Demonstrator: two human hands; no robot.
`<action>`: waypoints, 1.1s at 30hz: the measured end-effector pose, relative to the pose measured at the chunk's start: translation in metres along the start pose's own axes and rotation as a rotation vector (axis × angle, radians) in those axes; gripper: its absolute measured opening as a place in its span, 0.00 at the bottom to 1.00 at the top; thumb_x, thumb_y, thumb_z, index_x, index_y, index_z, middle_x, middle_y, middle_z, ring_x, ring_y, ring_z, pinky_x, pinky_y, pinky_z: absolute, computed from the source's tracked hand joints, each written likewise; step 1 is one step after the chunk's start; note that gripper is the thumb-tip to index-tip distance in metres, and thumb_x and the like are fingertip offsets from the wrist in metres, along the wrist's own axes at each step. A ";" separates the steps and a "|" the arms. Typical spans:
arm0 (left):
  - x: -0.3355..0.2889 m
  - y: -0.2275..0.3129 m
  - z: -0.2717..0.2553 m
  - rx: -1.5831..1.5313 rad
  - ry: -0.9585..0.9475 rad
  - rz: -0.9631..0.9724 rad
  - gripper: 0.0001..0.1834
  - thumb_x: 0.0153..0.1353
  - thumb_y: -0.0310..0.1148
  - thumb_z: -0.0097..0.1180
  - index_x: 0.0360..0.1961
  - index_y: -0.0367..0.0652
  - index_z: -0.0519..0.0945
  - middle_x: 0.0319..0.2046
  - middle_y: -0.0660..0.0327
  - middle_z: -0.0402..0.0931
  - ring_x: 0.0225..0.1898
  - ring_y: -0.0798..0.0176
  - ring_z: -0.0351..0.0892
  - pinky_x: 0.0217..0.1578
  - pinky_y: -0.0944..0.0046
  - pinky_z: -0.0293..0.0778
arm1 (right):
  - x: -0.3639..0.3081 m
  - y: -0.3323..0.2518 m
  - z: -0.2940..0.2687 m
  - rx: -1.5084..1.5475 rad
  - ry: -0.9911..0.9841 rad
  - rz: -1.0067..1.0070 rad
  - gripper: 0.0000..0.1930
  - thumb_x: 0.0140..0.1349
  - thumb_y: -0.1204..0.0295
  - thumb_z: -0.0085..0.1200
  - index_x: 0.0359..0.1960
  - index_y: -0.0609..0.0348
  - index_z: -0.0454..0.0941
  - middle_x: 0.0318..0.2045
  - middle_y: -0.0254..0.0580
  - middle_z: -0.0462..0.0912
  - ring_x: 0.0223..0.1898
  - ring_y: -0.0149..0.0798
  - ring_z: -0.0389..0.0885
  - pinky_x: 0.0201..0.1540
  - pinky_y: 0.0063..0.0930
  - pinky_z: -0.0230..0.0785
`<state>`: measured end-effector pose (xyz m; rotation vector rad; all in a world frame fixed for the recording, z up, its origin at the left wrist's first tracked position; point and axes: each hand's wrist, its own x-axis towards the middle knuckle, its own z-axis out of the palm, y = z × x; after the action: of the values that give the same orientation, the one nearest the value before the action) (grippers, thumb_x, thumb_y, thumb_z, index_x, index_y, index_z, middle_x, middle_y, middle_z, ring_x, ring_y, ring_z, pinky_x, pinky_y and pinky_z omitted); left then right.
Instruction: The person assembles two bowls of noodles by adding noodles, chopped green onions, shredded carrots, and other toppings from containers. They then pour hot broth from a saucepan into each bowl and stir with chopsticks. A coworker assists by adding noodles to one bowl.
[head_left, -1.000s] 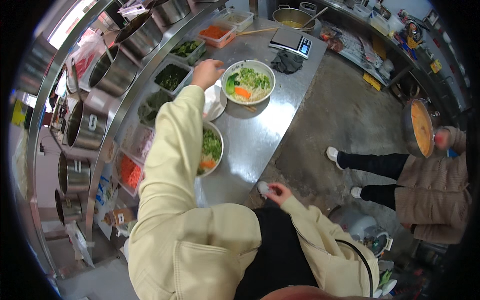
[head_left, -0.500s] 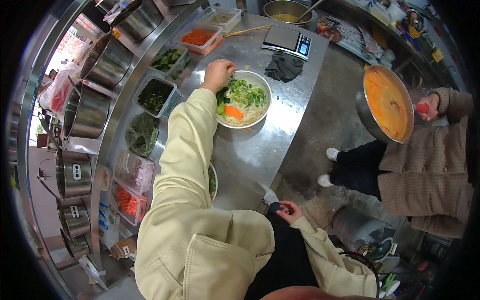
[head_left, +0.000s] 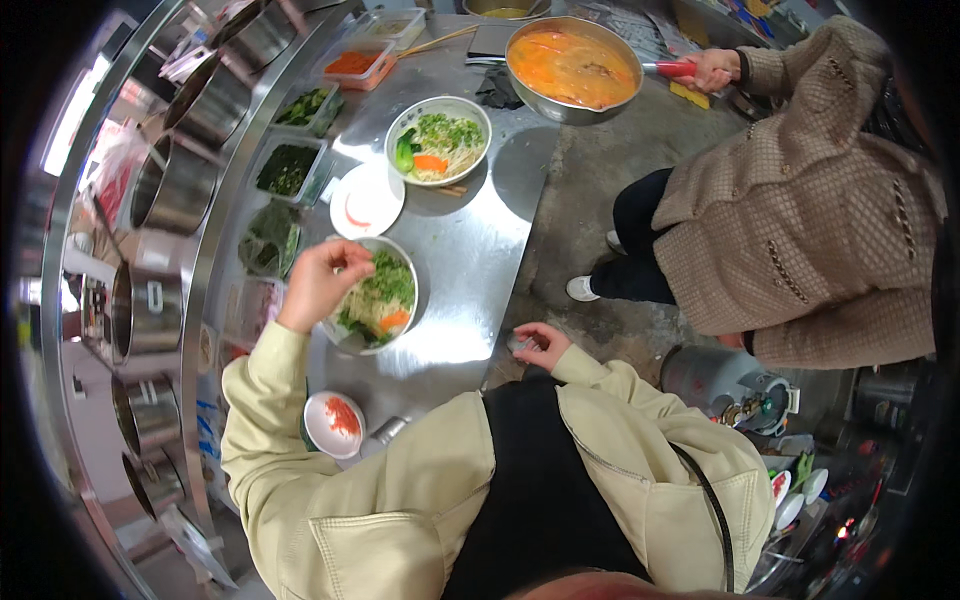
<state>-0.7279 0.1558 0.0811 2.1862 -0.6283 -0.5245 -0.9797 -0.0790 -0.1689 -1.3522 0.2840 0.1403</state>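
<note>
My left hand is over a nearer white bowl, thumb and fingers pinched together. What the pinch holds, if anything, is too small to make out. Chopped greens, pale noodles and an orange slice lie in that bowl. A farther bowl has similar noodles, green leaves and an orange slice. Between the two sits a white dish with a reddish strip. By the table's near-right edge, my right hand is curled beside a small greyish thing; I cannot tell what it grips.
At the right, another person's hand holds a pan of orange soup by its red handle. Tubs of greens and orange food line the left side. A small bowl with red bits stands near me.
My left hand has left the farther bowl and come back to the nearer one. The other person has brought the pan of soup up to the table. My view has shifted too.
</note>
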 end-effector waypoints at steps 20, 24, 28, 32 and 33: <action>-0.345 0.002 0.122 -0.504 0.194 -0.061 0.10 0.50 0.22 0.65 0.34 0.37 0.79 0.32 0.65 0.79 0.33 0.73 0.74 0.38 0.71 0.71 | -0.106 -0.004 0.067 -0.202 -0.159 -0.119 0.24 0.51 0.71 0.68 0.50 0.54 0.75 0.38 0.31 0.76 0.33 0.22 0.73 0.36 0.20 0.72; -0.351 -0.005 0.136 -0.591 0.124 -0.045 0.10 0.51 0.23 0.65 0.35 0.37 0.78 0.34 0.65 0.79 0.36 0.73 0.76 0.39 0.71 0.71 | -0.112 -0.006 0.068 -0.182 -0.150 -0.156 0.24 0.51 0.72 0.67 0.51 0.55 0.74 0.39 0.33 0.76 0.32 0.23 0.74 0.34 0.20 0.72; -0.355 -0.007 0.139 -0.568 0.138 0.001 0.10 0.52 0.23 0.65 0.36 0.38 0.78 0.34 0.65 0.79 0.37 0.73 0.76 0.39 0.71 0.71 | -0.115 -0.009 0.067 -0.213 -0.166 -0.198 0.24 0.52 0.71 0.67 0.51 0.56 0.74 0.39 0.34 0.76 0.32 0.24 0.74 0.34 0.19 0.72; -0.357 -0.005 0.141 -0.594 0.105 -0.019 0.10 0.52 0.24 0.65 0.36 0.38 0.79 0.34 0.65 0.79 0.37 0.73 0.76 0.39 0.71 0.71 | -0.120 -0.014 0.065 -0.215 -0.159 -0.200 0.23 0.53 0.72 0.66 0.52 0.56 0.74 0.39 0.33 0.76 0.33 0.23 0.73 0.35 0.18 0.71; -0.357 -0.005 0.142 -0.601 0.106 -0.011 0.10 0.52 0.24 0.65 0.36 0.38 0.79 0.34 0.65 0.79 0.37 0.73 0.76 0.39 0.71 0.71 | -0.121 -0.015 0.065 -0.214 -0.159 -0.184 0.23 0.53 0.74 0.65 0.52 0.56 0.74 0.39 0.32 0.76 0.33 0.21 0.73 0.36 0.17 0.69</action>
<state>-1.0873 0.2869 0.0488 1.6362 -0.3414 -0.5192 -1.0836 -0.0115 -0.1081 -1.5624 0.0099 0.1254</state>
